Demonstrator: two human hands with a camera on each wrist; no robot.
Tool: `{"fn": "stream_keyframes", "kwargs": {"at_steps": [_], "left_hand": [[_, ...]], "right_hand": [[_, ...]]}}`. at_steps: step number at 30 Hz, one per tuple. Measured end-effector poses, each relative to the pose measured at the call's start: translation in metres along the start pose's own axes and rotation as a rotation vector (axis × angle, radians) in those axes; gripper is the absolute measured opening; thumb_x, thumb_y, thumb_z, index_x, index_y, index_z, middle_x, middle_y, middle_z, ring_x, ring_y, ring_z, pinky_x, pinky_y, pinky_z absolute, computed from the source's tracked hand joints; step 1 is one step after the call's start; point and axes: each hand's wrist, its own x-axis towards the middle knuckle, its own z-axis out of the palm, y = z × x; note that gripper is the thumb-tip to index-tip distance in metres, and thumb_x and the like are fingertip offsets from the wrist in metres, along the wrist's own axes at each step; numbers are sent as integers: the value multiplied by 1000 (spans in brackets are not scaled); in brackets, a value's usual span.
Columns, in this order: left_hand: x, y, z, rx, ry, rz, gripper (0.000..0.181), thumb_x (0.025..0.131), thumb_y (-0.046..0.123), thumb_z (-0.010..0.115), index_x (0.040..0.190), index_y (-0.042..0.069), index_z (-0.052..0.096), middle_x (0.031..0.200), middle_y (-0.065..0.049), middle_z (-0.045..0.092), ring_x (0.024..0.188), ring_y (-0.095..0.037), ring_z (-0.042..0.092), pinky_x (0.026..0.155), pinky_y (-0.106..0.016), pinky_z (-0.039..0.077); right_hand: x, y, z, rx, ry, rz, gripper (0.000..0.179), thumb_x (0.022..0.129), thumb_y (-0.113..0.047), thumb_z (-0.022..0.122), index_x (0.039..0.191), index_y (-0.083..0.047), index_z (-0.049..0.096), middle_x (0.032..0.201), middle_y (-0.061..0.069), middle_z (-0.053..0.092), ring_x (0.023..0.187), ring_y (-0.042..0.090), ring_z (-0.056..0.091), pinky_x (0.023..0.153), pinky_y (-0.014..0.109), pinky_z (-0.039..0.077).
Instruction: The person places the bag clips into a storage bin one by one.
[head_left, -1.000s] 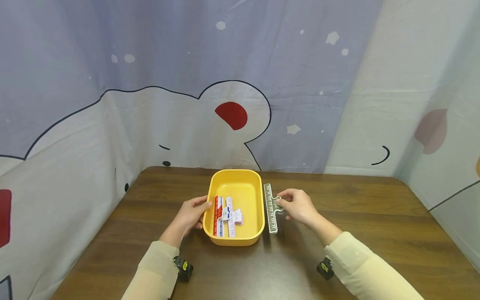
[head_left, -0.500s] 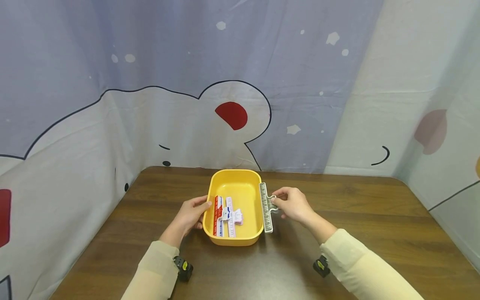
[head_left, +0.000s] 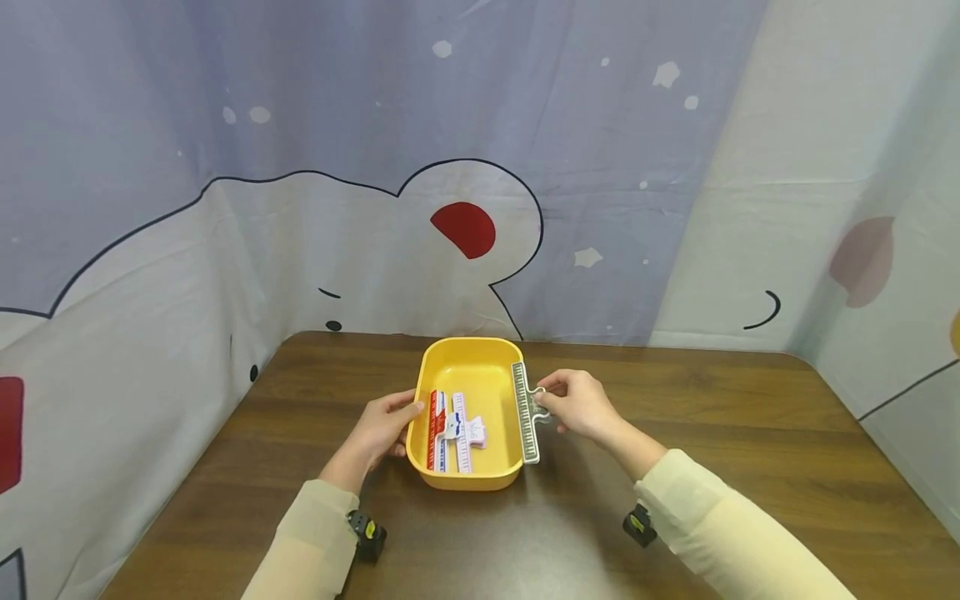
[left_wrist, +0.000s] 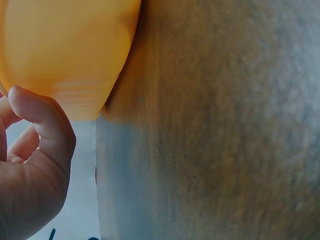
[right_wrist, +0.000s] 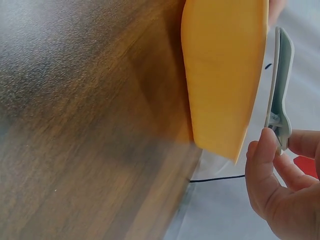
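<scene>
A yellow plastic bin (head_left: pixel 480 482) stands on the table. My left hand (head_left: pixel 378 427) grips its left rim, thumb over the edge and fingers along the outer wall. My right hand (head_left: pixel 583 406) pinches the handles of a grey-green long-jawed clip (head_left: pixel 524 417) with a piano-key pattern. In the head view this clip overlaps the bin's right rim; the right wrist view shows the clip (right_wrist: pixel 283 85) raised at rim height. Inside the bin, on the left side, lie a red clip (head_left: pixel 432 446), a white-and-blue clip (head_left: pixel 441 457) and a lilac clip (head_left: pixel 461 437).
The brown wooden table (head_left: pixel 720 433) extends to both sides of the bin. Behind it hangs a pale patterned curtain (head_left: pixel 600 167), reaching down to the table's back edge. A small black camera sits at each wrist.
My right hand has carried the grey-green clip leftward, from beside the bin to over its right rim. The left hand and the bin stay put.
</scene>
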Motion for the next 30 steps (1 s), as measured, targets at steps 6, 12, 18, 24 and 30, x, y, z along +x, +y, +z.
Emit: {"fn": "stream_keyframes", "kwargs": {"at_steps": [6,12,18,24,30], "left_hand": [[-1,1,0,8,-1,3,48,94,32,57,139,18,47,100,-12,64,58,-16,54,50,-22,48],[0,1,0,4,-1,7,48,94,31,57,139,18,48,98,-12,64,57,-16,53,49,-22,48],[0,0,0,4,-1,1,47,94,31,57,139,19,48,98,-12,64,56,-15,52,49,-22,48],[-1,0,0,9,-2,2,48,94,31,57,139,19,47,98,-13,64,56,-15,52,48,-22,48],[-1,0,0,10,0,1,48,94,31,57,139,19,47,96,-13,64,55,-15,52,48,-22,47]], "right_hand": [[2,-5,3,-19,-9,-7,21,85,-12,65,102,0,66,89,13,69,50,15,57,49,36,55],[4,-10,7,-33,-11,1,20,86,-14,66,102,-1,66,89,11,69,49,15,57,45,28,52],[6,-15,11,-49,-13,-7,20,85,-14,67,101,-2,66,90,11,69,47,13,56,45,29,52],[7,-19,15,-47,-15,-14,19,84,-13,68,99,-2,66,87,10,70,52,26,62,49,35,54],[9,-22,21,-64,-20,-27,18,83,-13,70,97,-3,67,84,9,70,47,20,59,47,33,53]]}}
